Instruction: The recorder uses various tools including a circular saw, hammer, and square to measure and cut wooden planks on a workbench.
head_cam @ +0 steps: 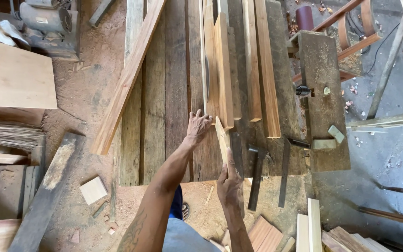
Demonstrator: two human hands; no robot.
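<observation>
Head view: a narrow wooden strip [222,137] is stood on edge on the plank surface [164,93], steadied from both ends: the left hand [198,126] is pressed open-fingered at its far end, the right hand [229,182] clasped round its near end.

- Even, soft daylight, moderately bright; no glare.
- Shadows faint and short.
- Focus sharp throughout, no motion blur.
- Wide lens bends lines at the edges.
</observation>
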